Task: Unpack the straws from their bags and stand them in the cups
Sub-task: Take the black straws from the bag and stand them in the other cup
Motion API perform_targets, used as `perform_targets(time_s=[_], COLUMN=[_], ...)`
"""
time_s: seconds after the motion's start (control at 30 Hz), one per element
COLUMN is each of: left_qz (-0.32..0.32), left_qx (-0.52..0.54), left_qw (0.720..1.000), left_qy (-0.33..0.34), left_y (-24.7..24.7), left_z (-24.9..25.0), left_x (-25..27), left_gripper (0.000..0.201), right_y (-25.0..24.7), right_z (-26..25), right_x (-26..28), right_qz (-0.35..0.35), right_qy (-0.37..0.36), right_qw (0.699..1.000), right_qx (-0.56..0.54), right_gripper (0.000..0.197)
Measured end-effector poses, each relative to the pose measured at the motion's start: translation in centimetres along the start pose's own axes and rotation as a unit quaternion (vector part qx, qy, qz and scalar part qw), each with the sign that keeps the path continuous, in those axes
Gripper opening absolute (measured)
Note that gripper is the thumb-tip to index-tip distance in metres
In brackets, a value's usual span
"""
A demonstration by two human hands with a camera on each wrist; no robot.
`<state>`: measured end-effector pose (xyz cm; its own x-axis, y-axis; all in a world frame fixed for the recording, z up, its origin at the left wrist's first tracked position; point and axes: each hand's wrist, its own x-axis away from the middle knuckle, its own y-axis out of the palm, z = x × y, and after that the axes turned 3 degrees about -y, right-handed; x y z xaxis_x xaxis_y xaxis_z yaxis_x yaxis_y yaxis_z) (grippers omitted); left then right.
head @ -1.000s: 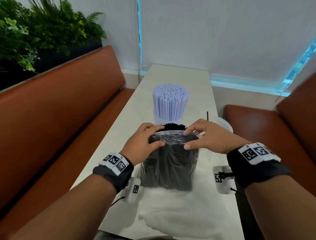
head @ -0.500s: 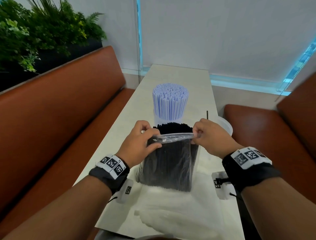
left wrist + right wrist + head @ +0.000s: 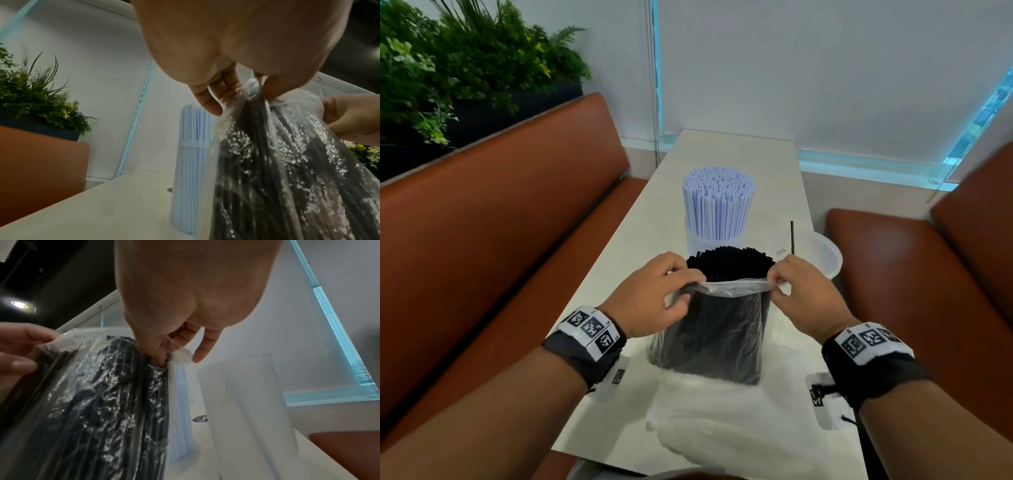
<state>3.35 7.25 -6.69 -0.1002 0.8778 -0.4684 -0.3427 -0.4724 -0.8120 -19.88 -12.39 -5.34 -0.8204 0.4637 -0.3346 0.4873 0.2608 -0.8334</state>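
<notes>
Tabletop (image 3: 722, 154): both hands' grips pinch clear bag (image 3: 729, 291) mouth around upright black straws (image 3: 729, 265).

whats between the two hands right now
The stretched top edge of the clear bag, with the black straws poking up behind it, seen in the head view.

Brown bench seats (image 3: 493, 240), green plants (image 3: 448, 68), white table (image 3: 736, 150)
</notes>
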Motion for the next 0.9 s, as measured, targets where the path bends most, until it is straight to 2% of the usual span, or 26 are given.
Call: perform_targets(time_s=[0.1, 0.2, 0.27, 0.37, 0.47, 0.67, 0.9], left_qz=[0.003, -0.005, -0.026, -0.049, -0.041, -0.031, 0.038], left_qx=[-0.019, 0.014, 0.081, 0.097, 0.081, 0.057, -0.062], left_qw=[1.000, 1.000, 0.995, 0.993, 0.994, 0.994, 0.996], left_qy=[0.001, -0.025, -0.045, -0.056, -0.061, -0.091, -0.045], left_y=[-0.2, -0.2, -0.4, -0.9, -1.2, -1.1, 0.0], left_z=[0.0, 0.3, 0.4, 0.3, 0.4, 0.4, 1.5], left_x=[0.0, 0.0, -0.1, -0.6, -1.1, -1.6, -1.1], left_gripper=[0.034, 0.036, 0.037, 0.039, 0.032, 0.022, 0.012], right_y=[0.2, 0.6, 0.9, 1.2, 1.6, 2.1, 2.5], right_z=[-0.9, -1.5, -1.7, -1.7, -1.7, -1.7, -1.9], right_x=[0.5, 0.9, 0.9, 0.6, 0.6, 0.8, 1.0], right_qz=[0.006, -0.002, 0.014, 0.040, 0.040, 0.045, 0.048], right_qy=[-0.011, -0.005, -0.009, -0.013, -0.021, -0.030, -0.071], right_qw=[1.000, 0.999, 1.000, 0.999, 0.999, 0.998, 0.995], right_qx=[-0.017, -0.033, -0.017, 0.006, 0.004, -0.004, 0.054], right_gripper=[0.011, 0.041, 0.047, 0.039, 0.029, 0.034, 0.016])
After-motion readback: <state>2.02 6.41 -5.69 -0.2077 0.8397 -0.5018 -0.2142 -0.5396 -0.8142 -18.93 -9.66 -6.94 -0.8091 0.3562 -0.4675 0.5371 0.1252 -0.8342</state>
